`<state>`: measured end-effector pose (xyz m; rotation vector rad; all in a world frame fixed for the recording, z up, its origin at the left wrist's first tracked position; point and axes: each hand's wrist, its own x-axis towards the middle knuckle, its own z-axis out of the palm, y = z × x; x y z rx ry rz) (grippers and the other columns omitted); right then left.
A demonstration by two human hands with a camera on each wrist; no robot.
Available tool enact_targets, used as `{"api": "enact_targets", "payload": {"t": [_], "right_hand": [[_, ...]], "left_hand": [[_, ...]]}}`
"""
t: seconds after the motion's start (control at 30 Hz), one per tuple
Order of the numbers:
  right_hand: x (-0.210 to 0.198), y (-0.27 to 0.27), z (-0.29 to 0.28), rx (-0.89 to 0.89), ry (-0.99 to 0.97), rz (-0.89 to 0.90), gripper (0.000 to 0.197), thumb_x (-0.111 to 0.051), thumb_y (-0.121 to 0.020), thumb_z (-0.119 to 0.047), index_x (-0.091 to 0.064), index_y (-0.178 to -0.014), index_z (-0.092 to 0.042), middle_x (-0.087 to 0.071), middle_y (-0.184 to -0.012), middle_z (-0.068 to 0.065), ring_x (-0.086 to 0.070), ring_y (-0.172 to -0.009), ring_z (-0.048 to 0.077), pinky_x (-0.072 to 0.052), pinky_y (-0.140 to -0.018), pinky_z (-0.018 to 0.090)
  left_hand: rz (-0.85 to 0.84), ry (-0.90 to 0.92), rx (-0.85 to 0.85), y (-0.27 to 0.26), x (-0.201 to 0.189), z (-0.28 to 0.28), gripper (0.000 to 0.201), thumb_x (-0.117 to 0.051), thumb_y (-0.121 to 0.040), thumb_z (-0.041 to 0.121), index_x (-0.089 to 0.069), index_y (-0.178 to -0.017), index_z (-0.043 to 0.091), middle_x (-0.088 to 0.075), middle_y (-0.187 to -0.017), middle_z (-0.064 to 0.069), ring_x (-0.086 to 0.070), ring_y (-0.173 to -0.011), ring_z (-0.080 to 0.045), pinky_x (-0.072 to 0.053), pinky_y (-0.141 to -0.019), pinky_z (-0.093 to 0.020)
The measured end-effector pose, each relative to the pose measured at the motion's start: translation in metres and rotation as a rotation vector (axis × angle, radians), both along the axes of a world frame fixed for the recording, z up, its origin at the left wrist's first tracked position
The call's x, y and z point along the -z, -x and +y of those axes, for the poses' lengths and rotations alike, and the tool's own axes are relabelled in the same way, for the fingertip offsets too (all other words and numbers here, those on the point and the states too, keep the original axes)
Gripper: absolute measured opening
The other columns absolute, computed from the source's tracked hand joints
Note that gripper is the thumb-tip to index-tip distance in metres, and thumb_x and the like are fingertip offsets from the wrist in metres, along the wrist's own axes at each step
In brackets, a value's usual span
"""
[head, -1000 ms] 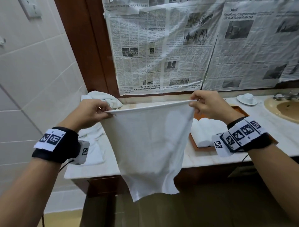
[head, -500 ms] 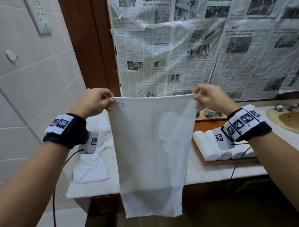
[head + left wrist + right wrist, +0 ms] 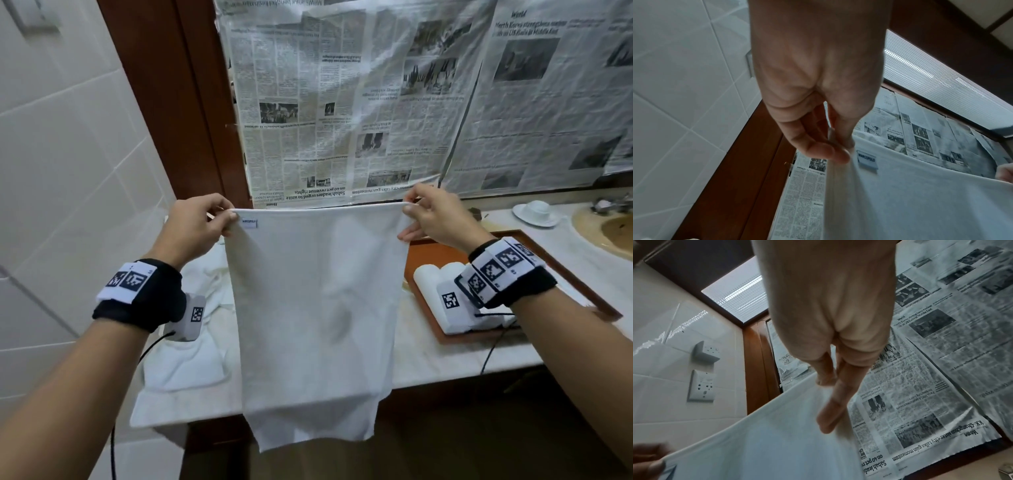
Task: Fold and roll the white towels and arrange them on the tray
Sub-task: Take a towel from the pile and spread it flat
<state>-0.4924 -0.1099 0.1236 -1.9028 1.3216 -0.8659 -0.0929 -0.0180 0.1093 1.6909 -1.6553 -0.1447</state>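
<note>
Both hands, left [image 3: 191,226] and right [image 3: 436,219], pinch the top corners of a towel [image 3: 318,308] hanging before the tabletop [image 3: 428,363] near the tray [image 3: 565,274]; uneven fingers' tension or a slipped corner could skew the fold.

The head view looks forward and down over the counter [image 3: 428,363] from above the forearms, while each wrist view looks up close along its hand toward the ceiling, all three sharing the towel [image 3: 318,308] and the newspaper-covered wall [image 3: 342,102].
</note>
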Motion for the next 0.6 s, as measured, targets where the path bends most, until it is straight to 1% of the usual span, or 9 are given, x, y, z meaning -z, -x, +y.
{"api": "enact_targets", "payload": {"t": [0.07, 0.17, 0.23, 0.3, 0.33, 0.4, 0.47, 0.53, 0.6], "right_hand": [[0.008, -0.005, -0.014, 0.015, 0.002, -0.007, 0.009, -0.051, -0.103, -0.011, -0.052, -0.106, -0.004, -0.061, -0.095, 0.027, -0.074, -0.066, 0.029, -0.062, -0.068, 0.05], [0.018, -0.011, -0.042, 0.032, -0.011, -0.028, 0.013, -0.051, -0.102, -0.011, -0.052, -0.109, 0.0, -0.057, -0.099, 0.034, -0.074, -0.066, 0.033, -0.061, -0.069, 0.054], [0.027, -0.014, -0.065, 0.028, -0.027, -0.048, 0.013, -0.052, -0.102, -0.01, -0.053, -0.109, 0.001, -0.055, -0.104, 0.036, -0.073, -0.067, 0.035, -0.06, -0.071, 0.055], [0.038, -0.017, -0.088, 0.012, -0.053, -0.054, 0.01, -0.053, -0.101, -0.01, -0.055, -0.106, -0.001, -0.055, -0.107, 0.034, -0.074, -0.068, 0.033, -0.061, -0.072, 0.053], [0.044, -0.018, -0.1, 0.005, -0.06, -0.053, 0.008, -0.054, -0.101, -0.01, -0.056, -0.105, -0.003, -0.056, -0.107, 0.031, -0.074, -0.068, 0.032, -0.061, -0.071, 0.052], [0.055, -0.02, -0.124, -0.008, -0.077, -0.056, 0.007, -0.056, -0.1, -0.01, -0.057, -0.103, -0.004, -0.059, -0.105, 0.027, -0.074, -0.069, 0.03, -0.062, -0.07, 0.049], [0.066, -0.023, -0.143, -0.006, -0.115, -0.07, 0.007, -0.056, -0.1, -0.009, -0.056, -0.103, -0.003, -0.058, -0.107, 0.027, -0.074, -0.069, 0.031, -0.062, -0.07, 0.049], [0.079, -0.025, -0.16, -0.011, -0.149, -0.082, 0.003, -0.056, -0.1, -0.009, -0.055, -0.101, -0.006, -0.056, -0.108, 0.028, -0.074, -0.069, 0.033, -0.061, -0.071, 0.051], [0.093, -0.028, -0.176, -0.018, -0.18, -0.082, 0.003, -0.056, -0.1, -0.009, -0.056, -0.096, -0.009, -0.057, -0.105, 0.028, -0.074, -0.069, 0.033, -0.061, -0.073, 0.052]], "left_hand": [[0.014, 0.008, -0.009, -0.001, 0.006, -0.013, 0.007, -0.067, -0.094, 0.025, -0.07, -0.087, 0.023, -0.071, -0.074, 0.004, -0.071, -0.069, -0.018, -0.06, -0.068, -0.043], [0.027, -0.007, -0.026, -0.004, 0.017, -0.035, 0.006, -0.066, -0.094, 0.022, -0.07, -0.089, 0.021, -0.071, -0.077, 0.001, -0.071, -0.069, -0.019, -0.06, -0.068, -0.044], [0.019, -0.026, -0.039, -0.007, 0.024, -0.05, 0.008, -0.066, -0.094, 0.021, -0.069, -0.088, 0.027, -0.07, -0.08, -0.001, -0.071, -0.071, -0.018, -0.06, -0.069, -0.043], [0.02, -0.033, -0.053, -0.009, 0.033, -0.067, 0.017, -0.066, -0.094, 0.02, -0.066, -0.084, 0.034, -0.068, -0.082, -0.004, -0.07, -0.072, -0.018, -0.061, -0.069, -0.04], [0.026, -0.039, -0.062, -0.009, 0.037, -0.075, 0.018, -0.066, -0.094, 0.019, -0.066, -0.083, 0.033, -0.068, -0.082, -0.004, -0.07, -0.071, -0.017, -0.061, -0.068, -0.04], [0.049, -0.06, -0.088, -0.008, 0.046, -0.092, 0.013, -0.065, -0.094, 0.016, -0.068, -0.085, 0.024, -0.068, -0.079, -0.001, -0.069, -0.067, -0.014, -0.06, -0.069, -0.041], [0.045, -0.09, -0.121, -0.004, 0.056, -0.106, 0.009, -0.064, -0.094, 0.017, -0.069, -0.086, 0.02, -0.07, -0.074, 0.003, -0.067, -0.064, -0.009, -0.06, -0.07, -0.039], [0.051, -0.104, -0.16, 0.0, 0.069, -0.118, 0.008, -0.064, -0.094, 0.017, -0.069, -0.087, 0.018, -0.07, -0.07, 0.005, -0.067, -0.064, -0.011, -0.059, -0.072, -0.037], [0.078, -0.119, -0.182, 0.002, 0.084, -0.131, 0.008, -0.064, -0.094, 0.016, -0.069, -0.087, 0.016, -0.07, -0.069, 0.005, -0.067, -0.066, -0.015, -0.057, -0.074, -0.034]]}}
